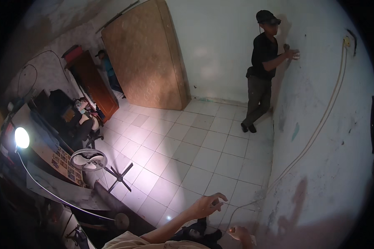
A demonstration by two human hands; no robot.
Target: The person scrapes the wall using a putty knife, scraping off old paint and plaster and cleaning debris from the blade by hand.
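My left hand (207,206) is raised above the tiled floor at the bottom middle. Its fingers are bent and apart, with nothing seen between them. Lower and to the right, my right hand (239,232) is closest to the painted wall (318,174), its fingers curled. A small pale patch shows at the edge of that hand; whether it is something held cannot be made out. A thin cable (237,209) runs along the floor between my hands and the wall. Below my left hand is a dark form (193,232), partly hidden by my arm.
A person (261,59) in dark clothes presses a small white object to the wall. A mattress (143,59) stands upright near a wooden wardrobe (95,84), with another person (107,70) behind. A fan (88,159), lit lamp (21,138) and desk (59,190) are left. Cables (325,115) hang right.
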